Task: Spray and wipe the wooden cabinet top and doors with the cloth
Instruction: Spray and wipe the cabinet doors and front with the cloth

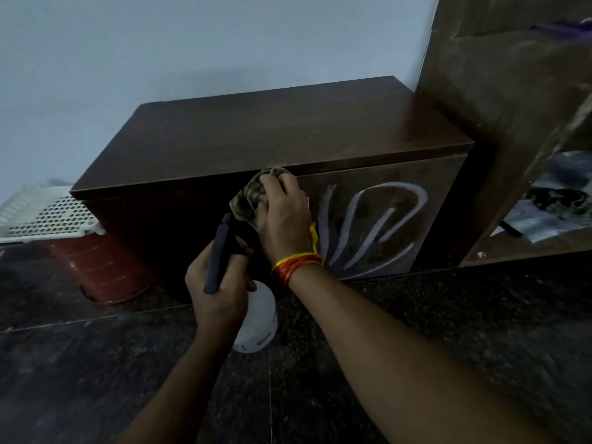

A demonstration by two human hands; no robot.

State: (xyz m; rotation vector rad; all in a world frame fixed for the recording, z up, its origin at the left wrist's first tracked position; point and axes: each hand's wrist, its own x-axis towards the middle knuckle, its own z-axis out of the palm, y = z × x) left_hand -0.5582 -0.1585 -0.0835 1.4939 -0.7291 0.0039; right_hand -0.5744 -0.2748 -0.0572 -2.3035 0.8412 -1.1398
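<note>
At the left edge of the frame I see a white perforated basket over a reddish tub on the dark floor. At lower centre my left hand curls around the spray bottle, gripping its dark trigger head. Just above, my right hand bunches the cloth against the wooden cabinet front, below its top edge. Right of it, pale swirls mark the door.

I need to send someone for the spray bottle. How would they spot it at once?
Find the dark wooden cabinet against the pale wall. In front of its doors, the left hand holds the spray bottle above the dark floor. Its white round body and black trigger head set it apart from the patterned cloth.
</note>
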